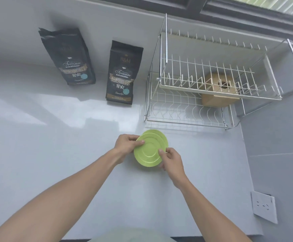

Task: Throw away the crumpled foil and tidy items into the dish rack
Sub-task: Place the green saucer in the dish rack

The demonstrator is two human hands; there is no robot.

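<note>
Two green plates (150, 151), one stacked slightly offset on the other, are held just above the white counter in front of the dish rack. My left hand (126, 143) grips their left rim, thumb on top. My right hand (170, 159) grips the right rim, thumb on top. The two-tier wire dish rack (192, 95) stands behind and to the right, its upper tier bare of dishes. A wooden box (219, 92) sits on the rack's lower tier. No crumpled foil is in view.
Two black coffee bags (68, 56) (123, 74) stand against the back wall on the left. A wall socket (264, 206) is on the right wall. The counter (55, 145) spreads wide to the left of the plates.
</note>
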